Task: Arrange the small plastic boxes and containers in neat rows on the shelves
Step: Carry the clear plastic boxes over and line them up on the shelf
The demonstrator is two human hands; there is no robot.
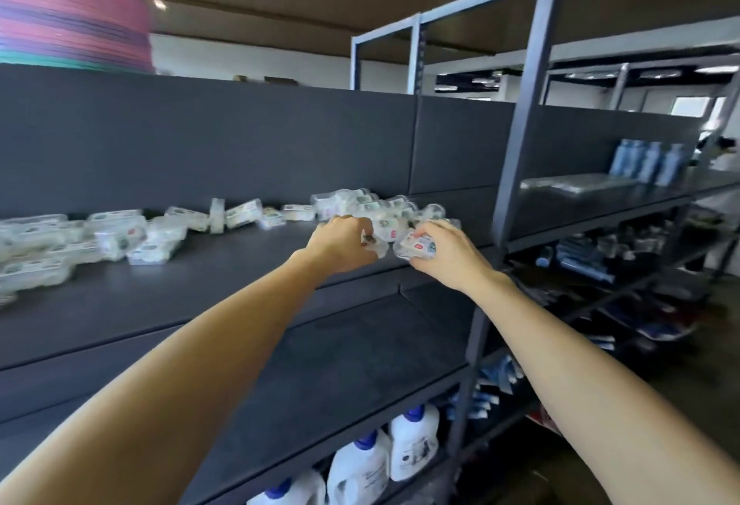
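Left hand (340, 242) and right hand (444, 250) each grip a blurred clear box (414, 246), labels unreadable.

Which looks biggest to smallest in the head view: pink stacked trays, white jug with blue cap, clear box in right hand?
1. pink stacked trays, largest though cut off by the frame edge.
2. white jug on the lower shelf.
3. clear box in the right hand.

Apparent size only; distances differ.

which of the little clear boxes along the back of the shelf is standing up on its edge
The small clear box left of centre in the scattered line, well left of the left hand. It stands tall and narrow, while its neighbours lie flat or tilted on the shelf.
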